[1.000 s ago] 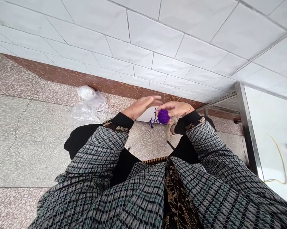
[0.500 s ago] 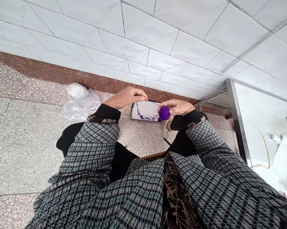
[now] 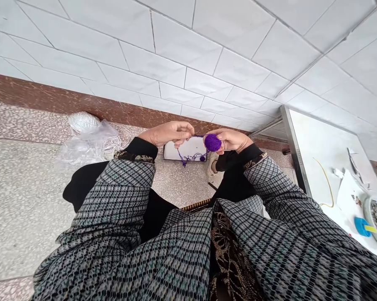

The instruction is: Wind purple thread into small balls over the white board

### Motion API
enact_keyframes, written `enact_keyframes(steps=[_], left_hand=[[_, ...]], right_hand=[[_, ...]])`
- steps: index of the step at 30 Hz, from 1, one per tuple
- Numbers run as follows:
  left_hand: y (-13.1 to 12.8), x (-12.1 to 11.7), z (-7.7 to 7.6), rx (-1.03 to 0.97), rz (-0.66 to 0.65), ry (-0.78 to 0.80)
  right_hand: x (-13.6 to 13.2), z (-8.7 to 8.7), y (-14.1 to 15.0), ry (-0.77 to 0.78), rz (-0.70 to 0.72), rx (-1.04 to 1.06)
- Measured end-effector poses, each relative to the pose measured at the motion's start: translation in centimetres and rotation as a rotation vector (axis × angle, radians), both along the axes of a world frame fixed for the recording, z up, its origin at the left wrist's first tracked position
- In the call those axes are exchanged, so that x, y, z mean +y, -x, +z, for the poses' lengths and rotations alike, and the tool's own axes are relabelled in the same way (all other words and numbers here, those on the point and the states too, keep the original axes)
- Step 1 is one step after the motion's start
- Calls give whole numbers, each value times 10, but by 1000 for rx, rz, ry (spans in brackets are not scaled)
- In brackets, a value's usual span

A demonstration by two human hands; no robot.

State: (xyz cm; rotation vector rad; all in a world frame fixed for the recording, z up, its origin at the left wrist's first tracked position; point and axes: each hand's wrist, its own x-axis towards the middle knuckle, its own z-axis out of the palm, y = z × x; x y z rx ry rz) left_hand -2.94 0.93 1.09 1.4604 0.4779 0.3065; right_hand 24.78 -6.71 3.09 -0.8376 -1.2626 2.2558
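Observation:
A small ball of purple yarn (image 3: 212, 142) sits in the fingers of my right hand (image 3: 230, 140), which is closed around it. My left hand (image 3: 169, 133) is curled shut just to its left, pinching the purple strand (image 3: 197, 136) that runs to the ball. Loose purple yarn (image 3: 190, 158) trails below the hands onto a white box (image 3: 188, 149) standing on the floor by the wall.
A clear plastic bag with a ball of white yarn (image 3: 83, 122) lies on the speckled floor at left. A white tiled wall runs behind. At right stands a metal-framed white table (image 3: 320, 146) with a yellow cord, a bowl and a blue lid.
My left hand went from flat and open to a pinch on the strand, then drew close to the ball. The view has swung right, showing more of the table.

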Motion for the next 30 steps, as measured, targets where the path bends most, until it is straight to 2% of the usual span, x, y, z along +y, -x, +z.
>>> enact_keyframes(steps=[5, 11, 15, 17, 20, 22, 25, 27, 30], left_hand=[[-1, 6, 4, 12, 228, -160], [-7, 3, 2, -114, 140, -73], [-18, -2, -10, -77, 87, -85], [-25, -6, -17, -43, 16, -57], [-33, -13, -22, -101, -32, 110], [-37, -17, -23, -188, 23, 254], [-43, -18, -23, -324, 199, 379], [-45, -16, -22, -356, 276, 349], [-42, -11, -16, -263, 215, 172]], right_hand=[[-6, 6, -4, 5, -42, 24], [-11, 12, 4, -58, -128, 39], [-6, 23, 11, -110, -309, -27], [1, 27, 14, -159, -440, -31], [17, 32, 17, -216, -632, -62], [29, 36, 19, -260, -711, -96], [49, 40, 23, -356, -791, -134], [62, 40, 25, -422, -855, -171], [80, 28, 27, -522, -962, -327]])
